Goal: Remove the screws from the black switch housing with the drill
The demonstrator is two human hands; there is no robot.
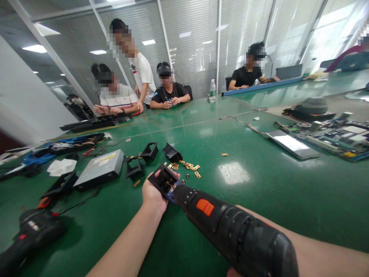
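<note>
My left hand [154,194] is closed around a small black plastic housing [158,177] and holds it tilted above the table. Inside the housing are brass-coloured metal pieces, with a blue part at its near end. A black cordless electric screwdriver [230,227] with an orange switch points into the housing from the right. My right hand [234,272] grips it, mostly hidden behind its body. The screwdriver's tip meets the housing, but the bit itself is hard to make out. Just beyond lie several brass plates [188,165], small screws [187,176] and black frames [150,151].
A silver disc drive [100,169] and a second power tool [37,231] lie to the left. Circuit boards [343,140] and a flat screen-like panel [292,144] are at the right. Several people sit or stand across the green table [276,192], near a water bottle [212,91].
</note>
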